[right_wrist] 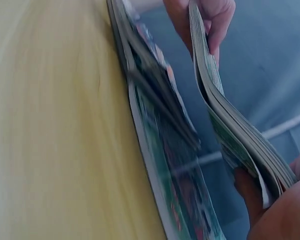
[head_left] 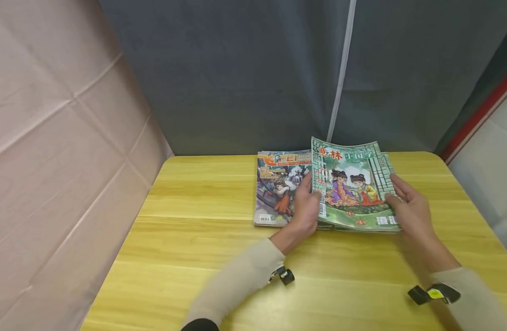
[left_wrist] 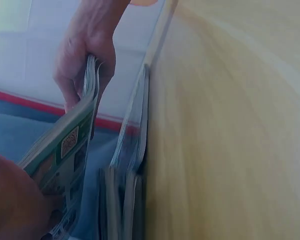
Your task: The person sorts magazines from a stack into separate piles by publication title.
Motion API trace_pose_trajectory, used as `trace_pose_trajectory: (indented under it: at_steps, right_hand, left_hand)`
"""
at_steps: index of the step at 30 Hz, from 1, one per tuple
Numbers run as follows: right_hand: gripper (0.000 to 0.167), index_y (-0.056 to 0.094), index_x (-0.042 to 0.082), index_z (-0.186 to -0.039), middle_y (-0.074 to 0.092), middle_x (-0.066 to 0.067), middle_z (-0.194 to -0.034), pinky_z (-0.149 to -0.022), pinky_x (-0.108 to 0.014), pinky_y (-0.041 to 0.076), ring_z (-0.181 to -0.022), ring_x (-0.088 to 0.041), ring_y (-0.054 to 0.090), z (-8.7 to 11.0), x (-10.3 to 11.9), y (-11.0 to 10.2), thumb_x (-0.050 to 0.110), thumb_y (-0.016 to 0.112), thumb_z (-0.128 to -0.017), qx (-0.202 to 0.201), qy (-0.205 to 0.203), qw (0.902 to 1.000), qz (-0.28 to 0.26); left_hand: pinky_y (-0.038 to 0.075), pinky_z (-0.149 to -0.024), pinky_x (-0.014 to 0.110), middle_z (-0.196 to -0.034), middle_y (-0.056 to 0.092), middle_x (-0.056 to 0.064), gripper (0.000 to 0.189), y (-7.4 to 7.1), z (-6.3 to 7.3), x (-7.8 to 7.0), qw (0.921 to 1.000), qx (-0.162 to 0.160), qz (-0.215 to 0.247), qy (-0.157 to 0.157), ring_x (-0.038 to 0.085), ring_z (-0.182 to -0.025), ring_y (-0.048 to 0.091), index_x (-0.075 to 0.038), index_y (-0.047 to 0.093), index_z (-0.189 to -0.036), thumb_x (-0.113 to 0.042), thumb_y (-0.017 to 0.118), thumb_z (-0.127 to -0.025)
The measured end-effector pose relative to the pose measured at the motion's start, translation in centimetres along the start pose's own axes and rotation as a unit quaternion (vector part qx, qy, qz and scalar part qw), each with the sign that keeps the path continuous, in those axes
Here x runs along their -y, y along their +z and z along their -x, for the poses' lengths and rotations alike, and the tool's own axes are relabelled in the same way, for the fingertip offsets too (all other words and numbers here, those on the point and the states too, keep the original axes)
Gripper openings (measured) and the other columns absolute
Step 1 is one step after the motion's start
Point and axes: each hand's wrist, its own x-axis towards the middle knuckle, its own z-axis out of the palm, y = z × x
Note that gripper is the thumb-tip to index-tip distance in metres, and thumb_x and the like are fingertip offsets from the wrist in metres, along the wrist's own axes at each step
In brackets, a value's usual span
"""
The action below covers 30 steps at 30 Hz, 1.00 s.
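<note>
Both hands hold a green-covered magazine (head_left: 349,158) with two cartoon children on its front, raised off the table. In the wrist views it looks thick, perhaps several together, and it bows in the middle. My left hand (head_left: 305,210) grips its left edge, while the right hand (head_left: 414,212) pinches the right edge with the thumb on the cover. Below and to the left lies a magazine with a dark illustrated cover (head_left: 267,195), on top of others. Another green magazine (right_wrist: 155,135) lies flat beneath the raised one, partly hidden from above.
The yellow wood-grain table (head_left: 187,248) carries the magazines near its back edge. Behind it hangs a dark grey curtain (head_left: 237,82) with a pale strip (head_left: 342,64). Pale fabric (head_left: 50,184) closes off the left side. Each wrist wears a black strap with a small device.
</note>
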Motion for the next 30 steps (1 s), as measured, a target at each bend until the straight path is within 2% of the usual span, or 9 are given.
trace_pose_trajectory:
  at_steps: [2,5,10,14,17,21,25,29,30]
  right_hand:
    - [0.065,0.032,0.025,-0.166,0.031,0.003,-0.168,-0.08,-0.002,0.049,-0.125,0.018,0.053,0.0,-0.4,-1.1,0.024,0.06,-0.108,-0.003,0.006,1.0,0.001]
    - [0.066,0.032,0.027,-0.166,0.034,0.008,-0.166,-0.072,-0.007,0.052,-0.103,0.023,0.057,0.0,-0.8,-2.6,0.026,0.062,-0.107,-0.005,0.019,0.9996,0.02]
    - [0.064,0.032,0.027,-0.166,0.037,0.012,-0.161,-0.065,-0.014,0.052,-0.092,0.023,0.056,0.0,-1.4,-4.5,0.031,0.06,-0.108,-0.007,0.019,0.9961,0.086]
    - [0.063,0.031,0.025,-0.167,0.034,0.009,-0.163,-0.063,-0.017,0.052,-0.086,0.018,0.059,-0.2,-2.1,-5.4,0.033,0.056,-0.109,0.001,0.017,0.992,0.125]
    - [0.062,0.029,0.027,-0.167,0.031,0.001,-0.166,-0.067,-0.018,0.05,-0.089,0.016,0.055,-0.5,-2.7,-5.8,0.038,0.052,-0.11,0.005,0.019,0.986,0.166]
    - [0.062,0.027,0.029,-0.168,0.029,-0.002,-0.167,-0.069,-0.019,0.048,-0.092,0.017,0.051,-0.8,-3.3,-6.1,0.039,0.049,-0.111,0.009,0.017,0.9823,0.186]
    - [0.062,0.026,0.026,-0.168,0.027,-0.005,-0.168,-0.068,-0.017,0.05,-0.09,0.019,0.053,-1.0,-3.6,-6.3,0.036,0.049,-0.112,0.013,0.01,0.9843,0.176]
    - [0.063,0.024,0.023,-0.169,0.025,-0.009,-0.169,-0.07,-0.013,0.049,-0.093,0.024,0.05,-1.1,-3.9,-6.5,0.034,0.048,-0.112,0.015,0.004,0.984,0.178]
    - [0.063,0.024,0.023,-0.169,0.025,-0.011,-0.169,-0.071,-0.013,0.049,-0.093,0.024,0.051,-1.1,-3.9,-6.6,0.034,0.048,-0.112,0.017,0.003,0.984,0.178]
  left_hand:
    - [0.018,-0.136,0.046,-0.174,0.031,0.014,0.076,1.1,0.3,0.4,1.0,-0.007,-0.001,-0.006,0.029,-0.164,0.024,0.0,0.032,-0.163,0.017,0.045,-0.09]
    - [0.024,-0.135,0.046,-0.172,0.035,0.012,0.075,2.7,0.8,1.0,0.9998,-0.014,0.004,-0.017,0.029,-0.163,0.027,-0.001,0.035,-0.162,0.018,0.045,-0.09]
    - [0.024,-0.135,0.045,-0.172,0.036,0.009,0.075,4.6,1.5,1.8,0.9994,-0.016,-0.002,-0.031,0.027,-0.163,0.028,-0.003,0.034,-0.164,0.016,0.045,-0.092]
    - [0.035,-0.131,0.043,-0.164,0.049,0.007,0.074,5.2,1.9,2.5,0.9995,-0.003,-0.02,-0.026,0.027,-0.154,0.043,-0.01,0.042,-0.161,0.016,0.044,-0.091]
    - [0.038,-0.129,0.042,-0.16,0.053,0.005,0.075,5.5,2.0,2.9,0.999,-0.005,-0.031,-0.032,0.026,-0.151,0.047,-0.013,0.044,-0.159,0.017,0.044,-0.09]
    - [0.026,-0.134,0.044,-0.17,0.04,0.004,0.08,6.0,2.1,3.0,0.9963,-0.023,-0.055,-0.062,0.025,-0.16,0.032,-0.012,0.035,-0.164,0.015,0.046,-0.09]
    - [0.025,-0.134,0.046,-0.173,0.035,0.007,0.084,6.2,2.1,3.1,0.9945,-0.022,-0.068,-0.076,0.028,-0.162,0.029,-0.009,0.031,-0.166,0.015,0.05,-0.087]
    - [0.047,-0.121,0.049,-0.172,0.035,0.009,0.08,6.2,2.1,2.9,0.9923,-0.022,-0.074,-0.097,0.028,-0.155,0.04,-0.009,0.032,-0.165,0.005,0.058,-0.091]
    - [0.048,-0.119,0.05,-0.173,0.035,0.008,0.079,6.2,2.1,2.8,0.9913,-0.023,-0.077,-0.104,0.028,-0.154,0.041,-0.01,0.032,-0.166,0.001,0.059,-0.092]
